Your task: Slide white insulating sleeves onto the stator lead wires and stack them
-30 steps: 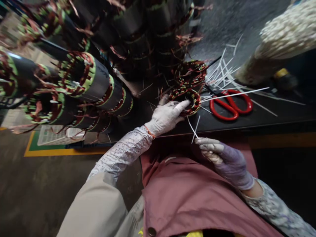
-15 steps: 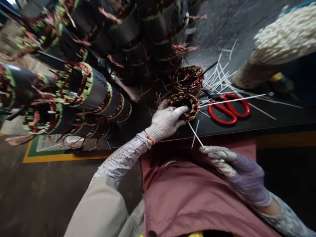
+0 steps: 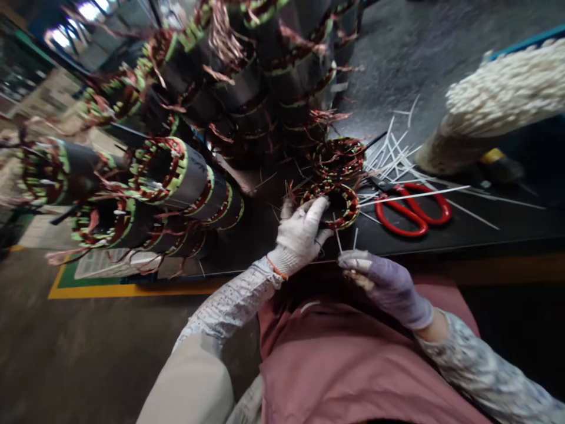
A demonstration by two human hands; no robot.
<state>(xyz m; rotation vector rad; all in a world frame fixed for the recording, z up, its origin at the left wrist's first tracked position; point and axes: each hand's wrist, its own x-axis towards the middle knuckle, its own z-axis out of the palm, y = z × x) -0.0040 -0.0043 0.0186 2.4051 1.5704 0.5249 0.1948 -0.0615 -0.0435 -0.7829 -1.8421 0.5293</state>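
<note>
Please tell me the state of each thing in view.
Near ring: wound, hole facing up
Left hand: gloved, touching near ring
Right hand: gloved, pinching a strip
Far ring: wound, unheld
Scissors: unheld, blades mostly hidden
Loose strips: scattered
Bundle: tightly packed
Stacked rings: wires sticking out

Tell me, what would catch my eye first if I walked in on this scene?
Probably the red-handled scissors lying right of centre on the dark table, beside scattered white strips. Next come the stacked dark cylinders with tangled copper-coloured wire, crowding the left and upper middle. Between them, the white-gloved left hand touches a wound ring, while the purple-and-white-gloved right hand, lower down, pinches a thin strip.
</note>
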